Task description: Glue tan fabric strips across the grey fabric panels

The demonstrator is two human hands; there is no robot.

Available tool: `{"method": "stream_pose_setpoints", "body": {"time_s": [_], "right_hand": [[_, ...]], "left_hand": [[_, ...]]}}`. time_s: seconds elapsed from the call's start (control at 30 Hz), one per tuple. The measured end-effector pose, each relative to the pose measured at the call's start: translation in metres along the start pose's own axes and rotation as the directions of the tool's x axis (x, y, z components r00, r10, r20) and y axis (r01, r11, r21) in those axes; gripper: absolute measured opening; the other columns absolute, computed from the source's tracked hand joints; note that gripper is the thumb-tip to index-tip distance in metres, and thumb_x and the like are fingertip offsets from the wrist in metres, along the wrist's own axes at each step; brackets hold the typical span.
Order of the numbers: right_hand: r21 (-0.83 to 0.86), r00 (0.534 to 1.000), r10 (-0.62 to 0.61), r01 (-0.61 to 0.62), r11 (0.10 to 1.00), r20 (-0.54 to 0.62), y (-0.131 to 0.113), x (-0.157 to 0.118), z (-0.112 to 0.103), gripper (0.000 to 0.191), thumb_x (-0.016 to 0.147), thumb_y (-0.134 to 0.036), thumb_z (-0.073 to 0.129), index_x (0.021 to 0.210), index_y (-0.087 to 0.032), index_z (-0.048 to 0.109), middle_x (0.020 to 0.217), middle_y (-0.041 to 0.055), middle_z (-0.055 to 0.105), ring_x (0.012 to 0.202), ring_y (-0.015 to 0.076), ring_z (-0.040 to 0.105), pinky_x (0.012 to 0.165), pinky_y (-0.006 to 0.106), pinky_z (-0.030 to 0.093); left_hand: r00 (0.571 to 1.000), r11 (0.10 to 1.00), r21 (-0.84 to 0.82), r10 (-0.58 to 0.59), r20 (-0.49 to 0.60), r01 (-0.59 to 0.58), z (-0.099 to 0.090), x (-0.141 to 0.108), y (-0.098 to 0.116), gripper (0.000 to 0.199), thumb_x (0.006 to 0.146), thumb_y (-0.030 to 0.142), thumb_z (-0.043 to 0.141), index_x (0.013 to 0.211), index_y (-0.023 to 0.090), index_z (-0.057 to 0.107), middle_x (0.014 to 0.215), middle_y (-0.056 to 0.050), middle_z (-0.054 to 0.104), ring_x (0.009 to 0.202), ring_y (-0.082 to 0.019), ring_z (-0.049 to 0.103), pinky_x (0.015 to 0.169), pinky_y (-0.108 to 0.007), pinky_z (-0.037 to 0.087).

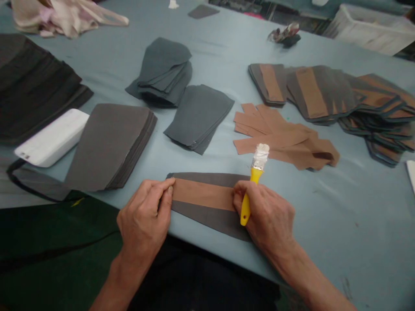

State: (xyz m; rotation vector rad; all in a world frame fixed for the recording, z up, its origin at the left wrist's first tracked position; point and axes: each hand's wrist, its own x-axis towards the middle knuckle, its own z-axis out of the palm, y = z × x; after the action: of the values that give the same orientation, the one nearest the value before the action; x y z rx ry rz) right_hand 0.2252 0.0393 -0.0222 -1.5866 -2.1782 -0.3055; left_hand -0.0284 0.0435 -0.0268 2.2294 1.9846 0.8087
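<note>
A brown strip (202, 195) lies lengthwise across a dark grey tapered piece (210, 220) at the table's near edge. My left hand (145, 211) pinches the strip's left end together with the edge of the grey piece. At the other end my right hand (267, 211) is closed around a yellow-handled paintbrush (255, 175), its whitish bristles pointing up and away from me. The curled fingers of that hand also touch the strip's right end. Beyond the brush is a loose heap of brown strips (285, 138).
Grey pieces with brown strips on them (311, 93) are piled at the right. Dark stacks (110, 138) and bluish-grey stacks (201, 114) stand left and centre. A white corded device (52, 138) sits at the left. Crumpled cloth (68, 17) and a white bin (369, 28) are farther back.
</note>
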Motion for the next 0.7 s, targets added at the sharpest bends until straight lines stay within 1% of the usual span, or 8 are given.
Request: {"method": "stream_pose_setpoints", "body": {"time_s": [0.2,0.37,0.47,0.57,0.63,0.7], "right_hand": [[-0.004,1.0,0.014,-0.014,1.0,-0.024,0.002,-0.001,0.003,0.016,0.101,-0.018,0.054,0.091,-0.021,0.066,0.071,0.0,0.068,0.062,0.0157,0.062,0.063,0.028,0.038],[-0.043,0.996,0.026,-0.03,0.999,-0.084,0.011,-0.006,0.003,0.016,0.099,-0.017,0.054,0.091,-0.021,0.068,0.066,-0.0004,0.066,0.059,0.0172,0.06,0.061,0.029,0.036],[-0.067,0.993,0.021,-0.029,0.997,-0.115,0.019,-0.012,-0.002,0.017,0.099,-0.017,0.053,0.091,-0.021,0.069,0.065,-0.0007,0.065,0.059,0.0173,0.06,0.06,0.029,0.036],[-0.066,0.988,0.016,-0.026,0.997,-0.151,0.024,-0.019,-0.01,0.021,0.102,-0.019,0.05,0.089,-0.02,0.067,0.064,-0.0006,0.065,0.056,0.0173,0.06,0.058,0.029,0.037],[-0.034,0.983,0.007,-0.014,0.999,-0.185,0.024,-0.024,-0.017,0.02,0.104,-0.02,0.051,0.088,-0.021,0.064,0.065,-0.001,0.065,0.055,0.0166,0.059,0.057,0.029,0.039],[0.024,0.977,-0.009,0.015,1.0,-0.213,0.021,-0.029,-0.022,0.014,0.104,-0.019,0.056,0.091,-0.021,0.062,0.07,-0.0014,0.068,0.056,0.0157,0.061,0.059,0.028,0.042]], "left_hand": [[1.0,1.0,0.03,-0.007,-0.011,0.008,0.001,-0.001,-0.001,0.027,0.108,0.031,0.053,0.117,0.023,0.077,0.102,-0.003,0.076,0.09,-0.022,0.073,0.074,-0.031,0.047],[1.0,0.999,0.037,-0.002,0.004,0.002,-0.001,0.0,-0.002,0.028,0.108,0.032,0.051,0.118,0.023,0.076,0.103,-0.004,0.077,0.091,-0.021,0.073,0.075,-0.03,0.048],[1.0,0.999,0.043,-0.007,0.006,0.007,-0.001,0.0,-0.003,0.029,0.107,0.032,0.05,0.117,0.024,0.076,0.104,-0.004,0.077,0.092,-0.022,0.073,0.073,-0.031,0.048],[1.0,1.0,0.01,-0.027,0.003,0.027,0.001,0.0,-0.004,0.028,0.107,0.031,0.051,0.116,0.025,0.076,0.104,-0.004,0.077,0.092,-0.022,0.073,0.072,-0.031,0.048],[1.0,0.999,-0.019,-0.026,-0.001,0.026,0.002,-0.001,-0.005,0.027,0.107,0.032,0.051,0.116,0.026,0.076,0.104,-0.003,0.077,0.092,-0.022,0.074,0.074,-0.031,0.049],[1.0,0.999,-0.039,-0.014,-0.014,0.013,0.003,-0.001,-0.007,0.027,0.107,0.033,0.051,0.116,0.026,0.075,0.106,-0.003,0.077,0.094,-0.022,0.075,0.078,-0.031,0.05]]}}
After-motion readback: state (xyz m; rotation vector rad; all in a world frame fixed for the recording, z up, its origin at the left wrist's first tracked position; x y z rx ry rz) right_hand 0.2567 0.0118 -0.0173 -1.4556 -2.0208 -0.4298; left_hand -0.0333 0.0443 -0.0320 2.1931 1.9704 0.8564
